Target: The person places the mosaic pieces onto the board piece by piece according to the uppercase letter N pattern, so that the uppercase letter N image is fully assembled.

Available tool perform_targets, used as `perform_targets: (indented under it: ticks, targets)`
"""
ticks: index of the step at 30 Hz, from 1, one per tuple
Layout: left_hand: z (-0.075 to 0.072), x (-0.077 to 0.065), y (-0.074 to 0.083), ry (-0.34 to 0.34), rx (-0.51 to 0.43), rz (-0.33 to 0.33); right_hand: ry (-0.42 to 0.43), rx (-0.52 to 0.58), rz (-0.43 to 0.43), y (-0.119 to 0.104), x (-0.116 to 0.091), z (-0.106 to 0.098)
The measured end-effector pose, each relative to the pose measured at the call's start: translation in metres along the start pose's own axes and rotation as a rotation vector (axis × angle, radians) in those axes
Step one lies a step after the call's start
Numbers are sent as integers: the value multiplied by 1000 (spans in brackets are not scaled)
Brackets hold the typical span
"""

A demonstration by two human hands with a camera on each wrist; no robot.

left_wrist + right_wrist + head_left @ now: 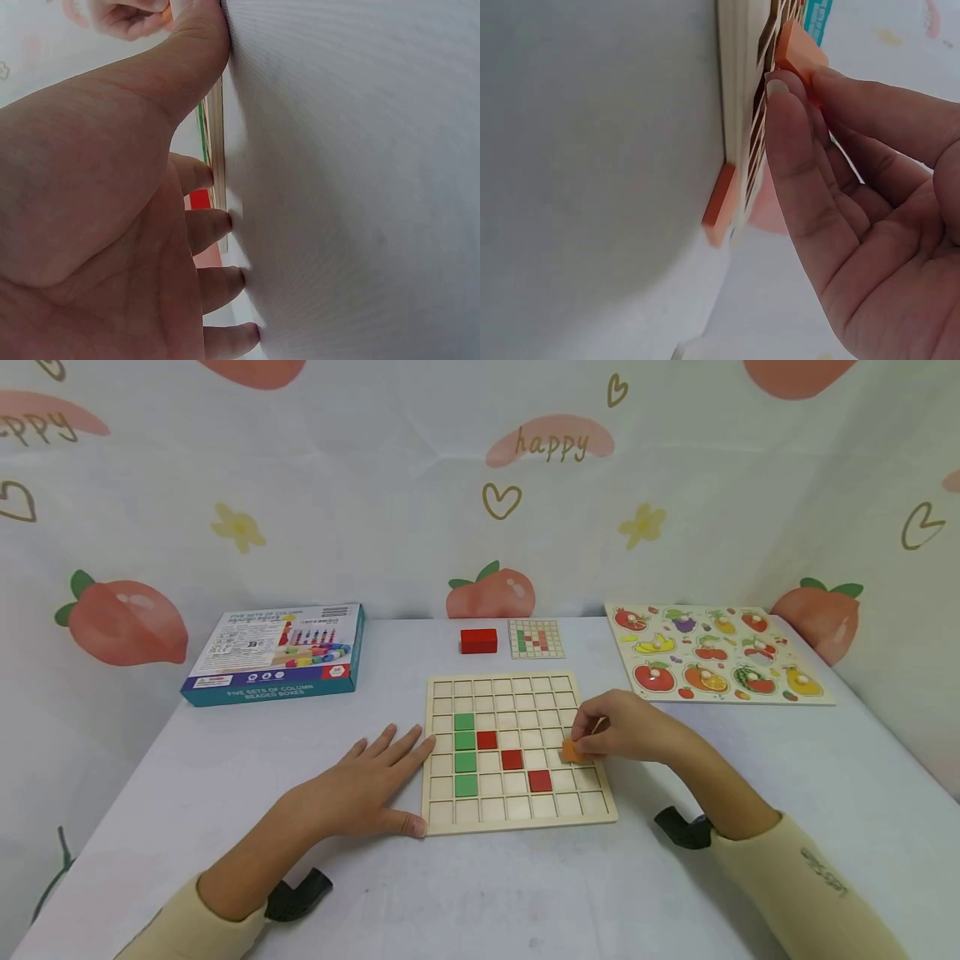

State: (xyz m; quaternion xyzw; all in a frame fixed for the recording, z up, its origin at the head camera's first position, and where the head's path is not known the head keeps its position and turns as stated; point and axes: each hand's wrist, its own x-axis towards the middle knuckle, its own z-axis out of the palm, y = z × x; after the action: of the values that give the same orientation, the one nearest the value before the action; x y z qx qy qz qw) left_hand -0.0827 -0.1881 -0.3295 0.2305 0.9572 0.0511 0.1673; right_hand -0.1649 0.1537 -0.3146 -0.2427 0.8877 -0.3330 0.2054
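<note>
A wooden grid board (442,812) lies flat, with a column of green square tiles (465,762) and three red tiles (512,760) set diagonally in its cells. My right hand (630,725) pinches an orange square tile (801,56) between thumb and fingertips, close over a cell near the board's right side. Against the board's edge on the table leans or lies a second orange tile (721,204), hidden behind the right hand in the head view. My left hand (356,793) rests spread on the table, thumb and index fingertip at the board's left edge.
Behind the board are a red block (478,641) and a small pattern card (536,639). A boxed bead set (273,653) lies at the back left, a fruit puzzle board (720,652) at the back right. A printed cloth (390,485) hangs behind the table.
</note>
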Motion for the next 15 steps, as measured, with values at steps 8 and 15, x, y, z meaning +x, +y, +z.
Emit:
perform_targets:
  ticks: [8, 15]
  targets:
    - [0, 0, 0, -4, -1, -7, 14, -44, -12, -15, 10, 6]
    - [0, 0, 1, 0, -1, -2, 3, -56, 2, -26, 17, 15]
